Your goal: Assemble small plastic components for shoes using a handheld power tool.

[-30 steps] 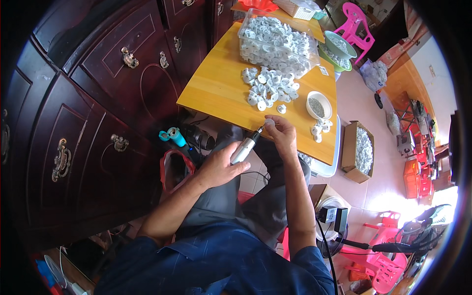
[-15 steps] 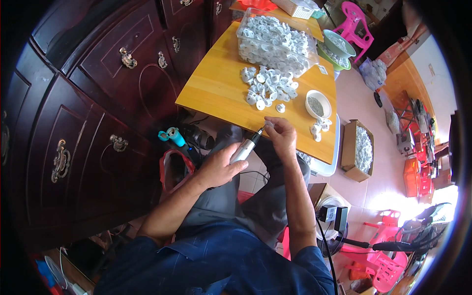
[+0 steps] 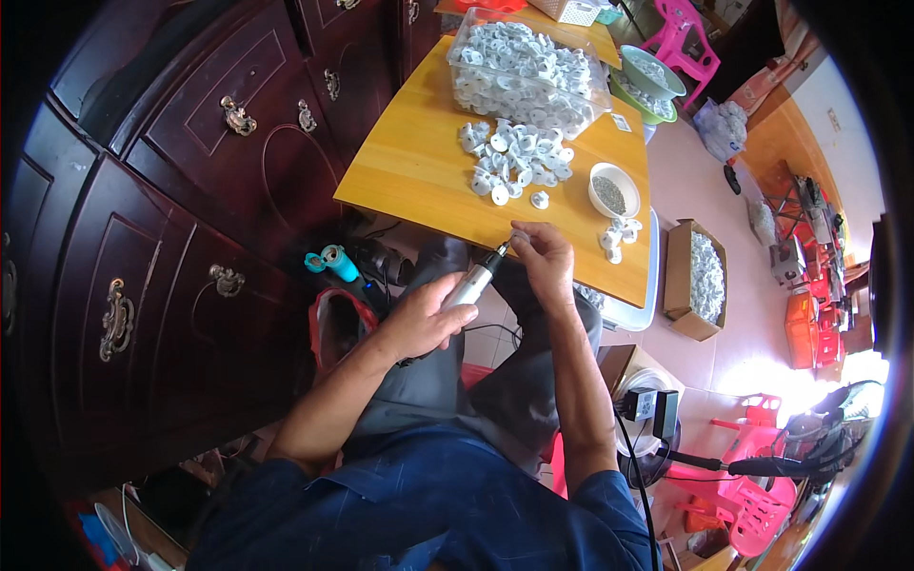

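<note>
My left hand [image 3: 424, 319] is wrapped round a silver electric screwdriver [image 3: 469, 285] with a black nose, its tip pointing up and right. At that tip, my right hand [image 3: 547, 262] pinches a small white plastic part [image 3: 519, 236], mostly covered by the fingers. Both hands are over the front edge of the yellow wooden table [image 3: 400, 162]. Beyond them lies a heap of white round plastic parts [image 3: 519, 157], with one single part [image 3: 540, 200] nearer me. A white bowl [image 3: 614, 190] of small grey metal pieces stands to the right, with several white parts [image 3: 614, 240] in front of it.
A clear plastic bin [image 3: 528, 81] full of white parts stands at the table's back. On the floor at right is a cardboard box [image 3: 695, 281] of similar parts. Dark wooden cabinets [image 3: 219, 162] line the left side. A turquoise bottle [image 3: 338, 262] stands beside the table.
The view has shifted slightly, so the table and its contents sit a little further left. Both hands stay together at the screwdriver's tip, with the same grips.
</note>
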A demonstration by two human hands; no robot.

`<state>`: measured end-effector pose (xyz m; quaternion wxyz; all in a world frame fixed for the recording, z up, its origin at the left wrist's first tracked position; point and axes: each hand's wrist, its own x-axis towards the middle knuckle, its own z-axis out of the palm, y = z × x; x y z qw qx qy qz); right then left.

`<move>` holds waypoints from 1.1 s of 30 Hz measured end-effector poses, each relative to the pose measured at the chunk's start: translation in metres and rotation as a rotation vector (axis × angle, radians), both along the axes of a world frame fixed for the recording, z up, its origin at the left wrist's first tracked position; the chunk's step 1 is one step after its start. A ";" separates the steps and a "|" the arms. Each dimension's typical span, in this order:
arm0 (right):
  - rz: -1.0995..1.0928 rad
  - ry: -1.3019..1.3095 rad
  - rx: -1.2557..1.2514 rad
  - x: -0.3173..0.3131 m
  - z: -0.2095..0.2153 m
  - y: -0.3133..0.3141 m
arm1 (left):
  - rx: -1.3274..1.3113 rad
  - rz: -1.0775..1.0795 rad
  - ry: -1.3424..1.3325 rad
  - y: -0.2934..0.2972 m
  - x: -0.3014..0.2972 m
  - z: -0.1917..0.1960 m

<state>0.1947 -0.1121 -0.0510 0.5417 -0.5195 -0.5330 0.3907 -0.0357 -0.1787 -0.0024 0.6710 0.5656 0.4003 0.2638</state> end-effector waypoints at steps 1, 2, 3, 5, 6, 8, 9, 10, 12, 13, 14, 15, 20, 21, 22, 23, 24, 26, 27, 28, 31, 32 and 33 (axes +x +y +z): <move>-0.001 0.015 -0.002 -0.001 0.001 0.000 | -0.003 -0.003 -0.003 0.000 -0.001 -0.001; 0.001 0.016 -0.002 -0.001 0.000 0.000 | -0.007 -0.007 -0.007 0.000 -0.001 -0.001; 0.002 0.004 -0.021 -0.001 0.001 0.000 | -0.006 -0.007 -0.009 0.001 -0.001 -0.001; 0.003 -0.012 -0.039 0.001 0.001 -0.001 | -0.006 -0.009 0.001 0.001 0.000 0.001; 0.003 0.007 -0.041 -0.002 0.004 -0.002 | -0.005 -0.003 0.002 0.000 0.000 0.000; 0.010 0.027 -0.043 -0.006 0.009 -0.002 | 0.006 0.008 0.022 -0.001 -0.001 -0.001; 0.012 0.067 -0.063 -0.006 0.011 -0.002 | 0.007 0.009 0.018 -0.001 0.000 0.000; 0.015 0.106 -0.084 -0.006 0.013 -0.002 | 0.001 0.005 0.015 -0.001 0.000 0.002; 0.023 0.082 -0.123 -0.001 0.018 -0.002 | -0.004 0.003 0.009 -0.001 0.001 0.002; 0.029 0.061 -0.162 0.002 0.021 -0.002 | 0.048 0.020 0.014 -0.002 0.002 0.002; 0.030 0.057 -0.162 0.007 0.025 -0.001 | 0.101 0.037 0.018 -0.002 0.002 0.002; -0.065 -0.219 -0.089 0.012 0.032 0.001 | 0.101 0.039 0.013 -0.002 0.002 0.003; -0.312 -0.965 0.081 0.059 0.044 0.008 | 0.111 0.057 0.012 -0.003 0.001 0.004; -0.374 -1.017 0.167 0.075 0.043 0.010 | 0.112 0.052 0.002 -0.003 0.002 0.005; -0.408 -1.016 0.171 0.082 0.050 0.013 | 0.130 0.061 0.019 -0.003 0.001 0.006; -0.442 -1.015 0.175 0.089 0.057 0.015 | 0.147 0.071 0.036 -0.003 0.001 0.005; -0.479 -1.018 0.192 0.098 0.064 0.019 | 0.148 0.069 0.032 -0.003 0.001 0.005; -0.509 -1.002 0.169 0.111 0.077 0.033 | 0.162 0.060 0.051 -0.002 0.000 0.002; -0.512 -1.070 0.163 0.118 0.082 0.043 | 0.165 0.054 0.054 -0.001 0.000 0.002; -0.499 -1.080 0.103 0.121 0.086 0.053 | 0.153 0.049 0.053 -0.001 0.000 0.002; -0.406 -1.091 -0.109 0.126 0.090 0.084 | 0.126 0.045 0.060 -0.001 -0.001 0.005; -0.322 -1.092 -0.263 0.127 0.090 0.092 | 0.107 0.048 0.065 -0.001 -0.001 0.006; -0.320 -1.088 -0.255 0.133 0.084 0.101 | 0.113 0.052 0.068 0.000 -0.001 0.005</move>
